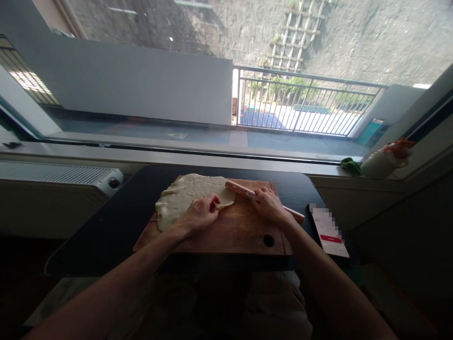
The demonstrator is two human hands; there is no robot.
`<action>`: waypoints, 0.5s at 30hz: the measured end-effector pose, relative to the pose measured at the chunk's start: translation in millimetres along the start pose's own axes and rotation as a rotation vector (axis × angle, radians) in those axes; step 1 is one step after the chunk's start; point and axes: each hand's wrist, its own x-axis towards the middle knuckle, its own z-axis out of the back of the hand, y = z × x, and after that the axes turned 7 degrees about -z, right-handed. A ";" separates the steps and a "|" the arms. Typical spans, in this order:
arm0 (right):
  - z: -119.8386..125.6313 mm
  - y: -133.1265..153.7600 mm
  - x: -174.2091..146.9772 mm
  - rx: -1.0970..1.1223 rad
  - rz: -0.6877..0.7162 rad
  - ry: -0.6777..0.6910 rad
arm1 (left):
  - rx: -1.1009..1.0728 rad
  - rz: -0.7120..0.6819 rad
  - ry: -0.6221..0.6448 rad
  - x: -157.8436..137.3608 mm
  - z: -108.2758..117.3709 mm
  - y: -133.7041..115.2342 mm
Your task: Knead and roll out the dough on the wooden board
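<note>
1. Dough [193,191]: spread over far left of board [240,233], nearer left hand [201,211].
2. Left hand: curled at dough edge; cannot tell if pinching.
3. Right hand [269,204]: gripping rolling pin [237,189], slanted rightward, nearward.

Your left hand [202,212] masks part of the pale, flat dough sheet [189,192] on the rectangular brown wooden board [233,238], its hold on the edge unclear; your right hand [269,204] covers the middle of the slim, light-brown rolling pin [236,189], whose printed label [251,195] is too small to read. Right of the board, pixel blocks obscure part of a black-edged phone [327,233]; left of it, the picture's edge crops a white, ribbed metal radiator [53,175].
</note>
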 end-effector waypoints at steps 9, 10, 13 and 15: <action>-2.5 -2.0 2.0 -0.021 0.000 0.001 | 0.208 -0.105 -0.019 2.6 -4.5 -8.4; -2.9 -2.1 2.3 -0.021 0.002 -0.001 | 0.262 -0.140 -0.026 2.6 -6.8 -11.1; -3.9 -2.4 2.2 -0.022 0.006 -0.012 | 0.417 -0.226 -0.063 -0.2 -15.9 -19.5; -4.2 -2.6 1.7 -0.016 0.001 -0.013 | 0.476 -0.247 -0.082 -3.7 -21.2 -23.2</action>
